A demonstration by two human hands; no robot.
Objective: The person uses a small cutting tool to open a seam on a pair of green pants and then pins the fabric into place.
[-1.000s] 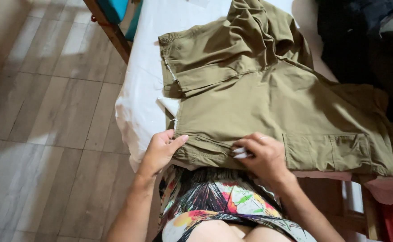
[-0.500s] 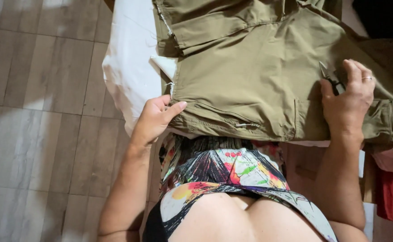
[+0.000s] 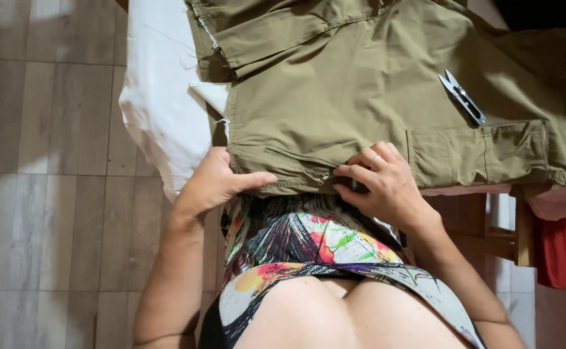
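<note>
Olive-green cargo trousers (image 3: 360, 84) lie spread over a table covered with a white cloth (image 3: 157, 110). My left hand (image 3: 221, 184) grips their near edge, thumb on top of the fabric. My right hand (image 3: 386, 181), a ring on one finger, pinches the same edge a little to the right, with something small and dark under the fingertips. A pair of small metal thread snips (image 3: 462, 97) rests on the trousers at the upper right, above a flapped side pocket (image 3: 476, 152), apart from both hands.
The white cloth hangs off the table's left corner over a grey wood-plank floor (image 3: 50, 194). A wooden frame (image 3: 522, 226) and a red cloth (image 3: 564, 249) sit at the right. My patterned garment (image 3: 308, 245) fills the bottom centre.
My right hand has left the snips lying on the trousers at the upper right and come back to the near edge. My left hand has stayed at the edge.
</note>
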